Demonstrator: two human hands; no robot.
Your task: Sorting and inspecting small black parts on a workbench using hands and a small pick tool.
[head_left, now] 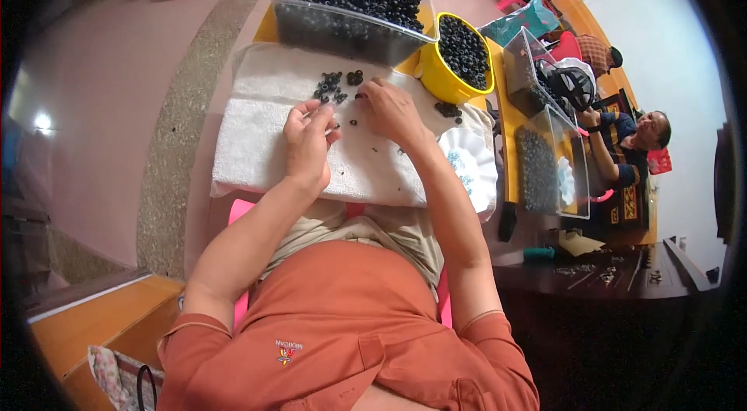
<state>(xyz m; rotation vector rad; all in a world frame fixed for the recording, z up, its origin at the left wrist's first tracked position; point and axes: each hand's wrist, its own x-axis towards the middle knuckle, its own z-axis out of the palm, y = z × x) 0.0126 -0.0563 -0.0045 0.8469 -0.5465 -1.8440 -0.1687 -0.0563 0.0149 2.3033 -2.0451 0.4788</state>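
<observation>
On a white cloth [257, 150] in front of me lies a loose pile of small black ring-shaped parts [330, 88]. A small cluster of the same parts [355, 77] sits just right of it. My left hand [308, 140] is curled palm-up at the pile's near side, with a small black part [336, 126] at its fingers. To its right my right hand [391, 110] points down, fingers pinched together at the cloth; what is in the pinch is mostly hidden, though something dark shows at the tips. One single black part [353, 122] rests between the hands.
Beyond the cloth stands a clear plastic bin [350, 41] heaped with black parts. A yellow tub [443, 84] of them is at its right. A scalloped white dish [471, 166] lies on the right. Farther right are more clear bins [537, 170] and a seated person [622, 146].
</observation>
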